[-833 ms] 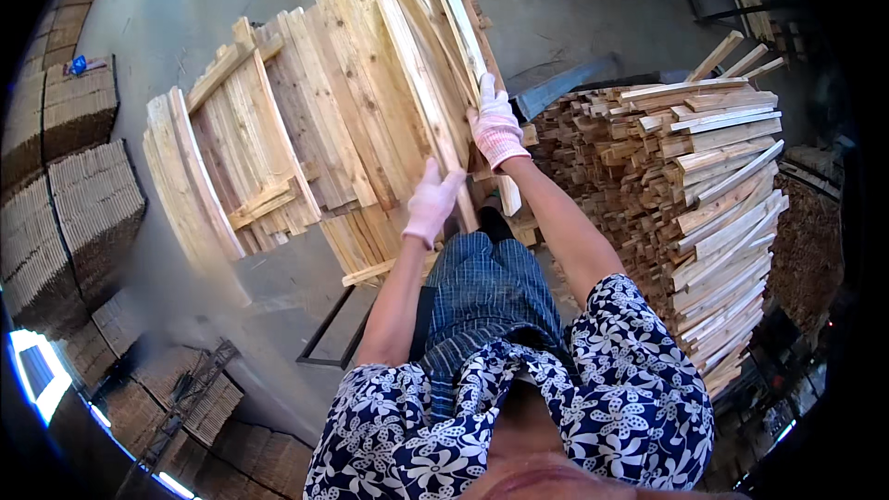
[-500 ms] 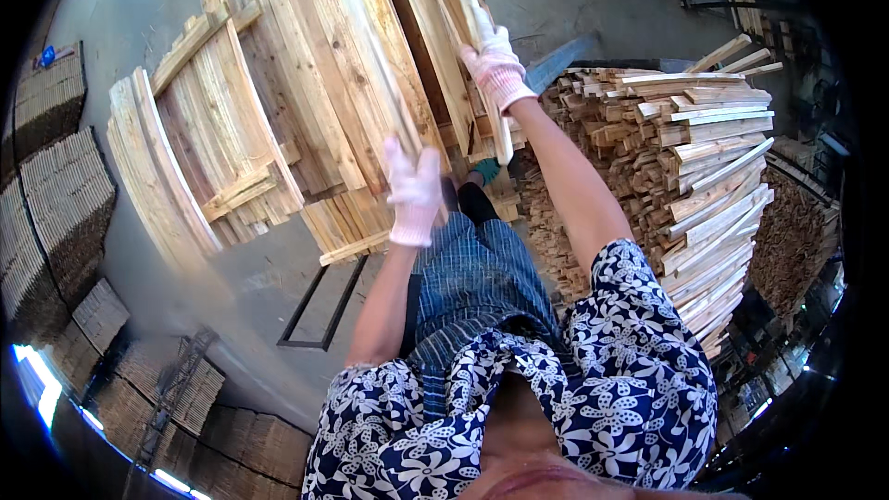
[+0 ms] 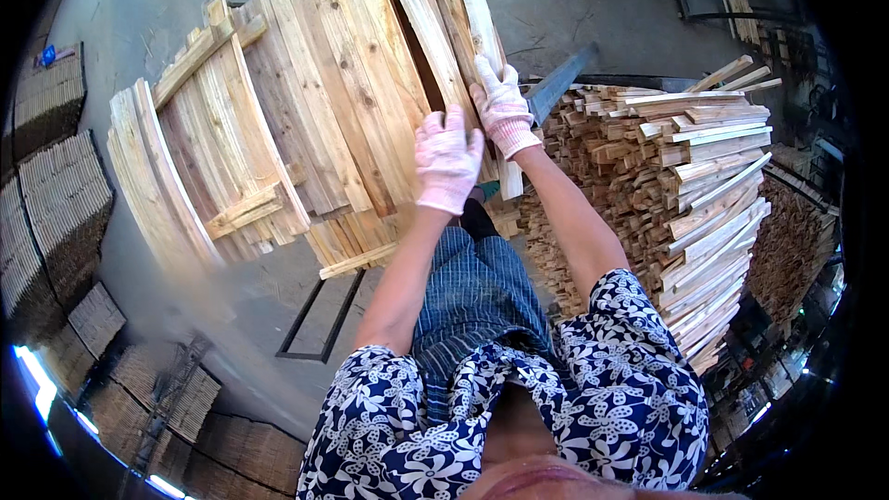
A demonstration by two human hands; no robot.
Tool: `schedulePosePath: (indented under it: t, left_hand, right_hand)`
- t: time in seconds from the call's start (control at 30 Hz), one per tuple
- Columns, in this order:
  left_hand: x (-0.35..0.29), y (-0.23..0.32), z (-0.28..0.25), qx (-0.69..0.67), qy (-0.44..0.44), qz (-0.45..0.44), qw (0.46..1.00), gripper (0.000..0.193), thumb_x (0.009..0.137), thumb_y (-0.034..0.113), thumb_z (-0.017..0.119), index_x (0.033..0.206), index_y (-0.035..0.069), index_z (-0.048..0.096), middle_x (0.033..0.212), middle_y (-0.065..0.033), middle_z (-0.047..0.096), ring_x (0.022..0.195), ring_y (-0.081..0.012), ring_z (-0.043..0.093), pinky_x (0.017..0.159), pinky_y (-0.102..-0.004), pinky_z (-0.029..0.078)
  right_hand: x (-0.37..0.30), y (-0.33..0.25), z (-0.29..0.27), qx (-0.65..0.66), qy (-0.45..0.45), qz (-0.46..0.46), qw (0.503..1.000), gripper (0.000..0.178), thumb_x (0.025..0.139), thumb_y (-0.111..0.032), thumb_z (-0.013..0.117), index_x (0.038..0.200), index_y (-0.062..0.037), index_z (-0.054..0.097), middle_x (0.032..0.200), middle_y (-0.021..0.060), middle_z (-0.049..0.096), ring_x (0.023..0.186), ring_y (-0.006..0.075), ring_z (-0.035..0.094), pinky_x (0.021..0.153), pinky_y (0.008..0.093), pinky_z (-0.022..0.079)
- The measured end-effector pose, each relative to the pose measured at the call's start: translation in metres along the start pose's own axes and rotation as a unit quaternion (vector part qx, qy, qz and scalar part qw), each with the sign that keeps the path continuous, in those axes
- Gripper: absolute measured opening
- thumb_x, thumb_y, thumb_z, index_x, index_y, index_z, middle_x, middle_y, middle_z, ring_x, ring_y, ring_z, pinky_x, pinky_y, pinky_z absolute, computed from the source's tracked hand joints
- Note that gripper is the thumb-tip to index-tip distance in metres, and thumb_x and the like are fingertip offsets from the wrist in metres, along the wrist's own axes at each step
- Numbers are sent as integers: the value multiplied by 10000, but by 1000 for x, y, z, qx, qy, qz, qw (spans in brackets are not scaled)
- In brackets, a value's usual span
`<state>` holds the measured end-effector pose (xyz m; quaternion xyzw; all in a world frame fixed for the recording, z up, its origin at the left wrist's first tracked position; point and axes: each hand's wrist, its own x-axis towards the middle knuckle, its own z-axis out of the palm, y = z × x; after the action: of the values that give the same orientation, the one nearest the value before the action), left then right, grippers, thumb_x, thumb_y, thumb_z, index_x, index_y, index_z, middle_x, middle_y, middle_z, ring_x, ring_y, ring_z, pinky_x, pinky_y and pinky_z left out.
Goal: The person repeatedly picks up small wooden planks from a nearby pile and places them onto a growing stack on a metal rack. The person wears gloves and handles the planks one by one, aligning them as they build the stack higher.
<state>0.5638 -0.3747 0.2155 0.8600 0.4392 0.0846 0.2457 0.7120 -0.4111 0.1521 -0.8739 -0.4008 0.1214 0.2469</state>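
Observation:
My left hand (image 3: pixel 448 159), in a pale pink knitted glove, lies over the near ends of the boards. Its fingers are stretched out, with the thumb apart toward the right. Just right of it, my right hand (image 3: pixel 506 111), gloved alike, rests with extended fingers on a narrow pale board (image 3: pixel 474 9) at the right edge of the layer. Left of that board is another narrow board (image 3: pixel 414 14), and a dark gap separates it from a row of wider planks (image 3: pixel 347 65). My left palm and the board parts beneath both hands are hidden.
Crosspieces (image 3: pixel 190 65) and further planks (image 3: pixel 130 134) lie on the left of the pile. A large stack of sticks (image 3: pixel 713 167) rises on the right, beside a blue-grey metal beam (image 3: pixel 563 83). A black metal frame (image 3: pixel 319 352) stands near my legs; bundled wood (image 3: pixel 65 194) lines the far left.
A pale stick blurred beside my left hand is no longer there. My left hand has moved right, close to my right hand, which has shifted slightly nearer with the right-edge board.

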Motion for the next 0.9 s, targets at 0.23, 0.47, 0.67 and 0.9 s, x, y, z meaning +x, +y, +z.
schedulePosePath:
  t: [0.23, 0.47, 0.67, 0.9]
  left_hand:
    - [13, -74, -16, -30, 25, -60, 997, 511, 904, 340, 720, 1309, 47, 614, 1233, -258, 597, 1114, -438, 616, 949, -496, 519]
    - [27, -53, -16, -172, 42, -89, 980, 456, 944, 239, 687, 1334, 24, 588, 1200, -191, 582, 996, -323, 623, 893, -424, 526]
    - [24, -11, -57, -249, 124, 9, 961, 390, 1012, 154, 621, 1340, -48, 560, 1240, -192, 596, 1125, -304, 595, 998, -411, 488]
    - [33, 84, -89, -147, 51, 111, 982, 382, 1008, 116, 614, 1346, -55, 566, 1260, -194, 589, 1139, -301, 593, 983, -402, 492]
  right_hand:
    - [-10, -53, 24, -15, -35, 2, 999, 536, 955, -302, 629, 1471, -265, 490, 1292, 246, 493, 1044, 447, 618, 865, 527, 541]
    - [-4, -64, 3, -148, 26, -37, 988, 514, 868, -280, 682, 1369, -259, 570, 1112, 153, 569, 945, 328, 637, 760, 463, 525]
    - [2, -73, -19, -17, -18, -71, 997, 249, 865, -147, 604, 1107, -205, 619, 917, 109, 619, 851, 315, 636, 686, 447, 521]
    - [-15, -82, -14, 210, -39, 72, 974, 230, 972, -304, 552, 1091, -151, 676, 930, 155, 676, 869, 392, 672, 724, 480, 531]
